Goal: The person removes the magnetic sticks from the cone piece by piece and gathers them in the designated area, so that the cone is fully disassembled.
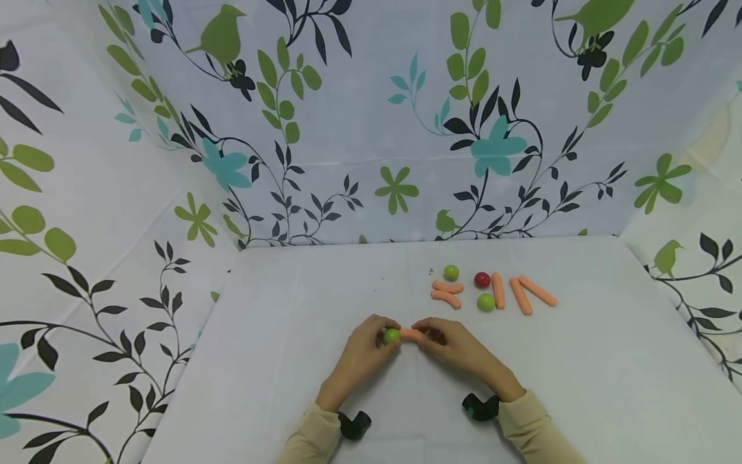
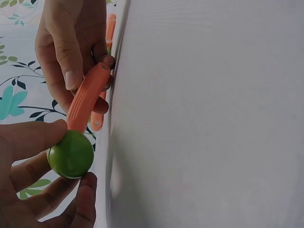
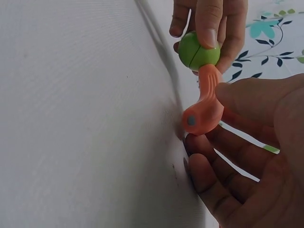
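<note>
My left hand (image 1: 365,348) pinches a glossy green ball (image 2: 71,154) between thumb and fingertips. Against that ball stands one end of a curved orange rod (image 2: 88,97), which has ridges along its side and a grey disc on its far end (image 3: 191,120). Thumb and fingers of my right hand (image 1: 458,348) hold the rod by its other end. Both pieces are just above or at the white table; the head view does not show which. In the right wrist view, the ball (image 3: 191,52) and the rod's end appear to touch.
Behind the right hand lie two green balls (image 1: 451,272), a red ball (image 1: 482,280), two short curved orange rods (image 1: 446,299) and three straight ones (image 1: 520,296). The white table (image 1: 278,361) meets a leaf-patterned cloth (image 1: 348,161) at the back and sides.
</note>
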`<action>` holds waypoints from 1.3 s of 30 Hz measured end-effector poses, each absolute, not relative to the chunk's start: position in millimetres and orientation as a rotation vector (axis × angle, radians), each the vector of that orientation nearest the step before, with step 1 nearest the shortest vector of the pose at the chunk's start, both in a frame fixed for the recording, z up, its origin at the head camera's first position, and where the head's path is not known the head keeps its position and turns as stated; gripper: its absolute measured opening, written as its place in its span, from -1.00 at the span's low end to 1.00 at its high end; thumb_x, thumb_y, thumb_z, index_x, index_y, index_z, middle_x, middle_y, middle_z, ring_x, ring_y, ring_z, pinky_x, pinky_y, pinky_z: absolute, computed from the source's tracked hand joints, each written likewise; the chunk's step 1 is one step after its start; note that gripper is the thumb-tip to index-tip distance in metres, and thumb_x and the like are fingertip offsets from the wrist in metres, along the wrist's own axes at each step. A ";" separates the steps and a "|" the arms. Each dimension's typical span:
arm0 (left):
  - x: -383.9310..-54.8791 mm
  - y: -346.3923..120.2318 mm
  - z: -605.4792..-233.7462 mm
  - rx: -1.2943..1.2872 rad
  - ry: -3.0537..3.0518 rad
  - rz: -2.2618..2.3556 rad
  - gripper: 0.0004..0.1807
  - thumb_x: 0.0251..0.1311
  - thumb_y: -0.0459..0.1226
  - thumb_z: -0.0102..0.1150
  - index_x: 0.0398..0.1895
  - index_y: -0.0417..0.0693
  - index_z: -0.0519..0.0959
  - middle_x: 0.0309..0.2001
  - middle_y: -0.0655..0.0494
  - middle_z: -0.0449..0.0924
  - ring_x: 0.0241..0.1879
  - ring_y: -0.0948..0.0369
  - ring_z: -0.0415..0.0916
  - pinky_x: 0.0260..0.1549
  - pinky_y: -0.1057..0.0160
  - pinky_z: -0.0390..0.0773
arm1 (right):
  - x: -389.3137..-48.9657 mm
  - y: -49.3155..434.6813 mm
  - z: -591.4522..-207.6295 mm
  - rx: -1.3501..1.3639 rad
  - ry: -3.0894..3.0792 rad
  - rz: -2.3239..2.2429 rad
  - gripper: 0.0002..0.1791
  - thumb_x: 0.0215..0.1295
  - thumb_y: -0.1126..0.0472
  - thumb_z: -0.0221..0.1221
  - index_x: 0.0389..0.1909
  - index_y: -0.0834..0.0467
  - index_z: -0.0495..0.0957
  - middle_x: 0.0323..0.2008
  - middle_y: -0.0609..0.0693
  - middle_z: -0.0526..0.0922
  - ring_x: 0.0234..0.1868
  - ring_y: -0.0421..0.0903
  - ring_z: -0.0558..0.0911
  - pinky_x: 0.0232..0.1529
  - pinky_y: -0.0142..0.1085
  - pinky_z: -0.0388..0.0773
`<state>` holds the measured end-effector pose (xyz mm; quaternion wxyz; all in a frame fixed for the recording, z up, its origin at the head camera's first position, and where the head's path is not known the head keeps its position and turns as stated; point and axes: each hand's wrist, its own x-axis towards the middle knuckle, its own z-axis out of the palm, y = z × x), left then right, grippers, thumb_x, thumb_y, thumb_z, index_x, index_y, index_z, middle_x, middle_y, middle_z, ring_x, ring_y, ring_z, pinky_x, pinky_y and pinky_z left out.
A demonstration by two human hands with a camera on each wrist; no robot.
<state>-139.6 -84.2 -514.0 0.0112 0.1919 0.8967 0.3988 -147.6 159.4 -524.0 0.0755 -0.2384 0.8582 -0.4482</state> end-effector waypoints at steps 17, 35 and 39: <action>-145.8 -71.0 -509.5 0.570 2.834 1.284 -0.73 0.29 -0.24 0.42 0.03 -0.03 0.69 -0.06 0.09 0.69 -0.20 0.17 0.60 -0.23 0.36 0.54 | -144.7 163.0 -523.2 -0.676 2.662 -1.335 -0.68 0.37 0.20 0.36 0.12 0.03 0.66 -0.17 -0.14 0.72 -0.22 -0.28 0.59 -0.19 -0.40 0.57; -183.6 -61.1 -511.2 0.438 2.850 1.290 -0.70 0.36 -0.21 0.35 0.11 -0.01 0.67 0.03 0.08 0.69 -0.09 0.20 0.61 -0.10 0.26 0.61 | -124.6 182.1 -515.9 -0.565 2.765 -1.245 -0.65 0.26 0.27 0.44 0.05 0.02 0.67 -0.14 -0.16 0.71 -0.20 -0.28 0.57 -0.18 -0.39 0.58; -199.0 -51.0 -509.2 0.413 2.797 1.350 -0.69 0.35 -0.23 0.35 0.12 -0.01 0.67 0.08 0.05 0.69 -0.03 0.14 0.63 -0.05 0.18 0.63 | -121.9 184.3 -516.5 -0.557 2.800 -1.233 -0.64 0.22 0.29 0.46 0.02 0.03 0.67 -0.12 -0.16 0.72 -0.21 -0.29 0.56 -0.18 -0.39 0.59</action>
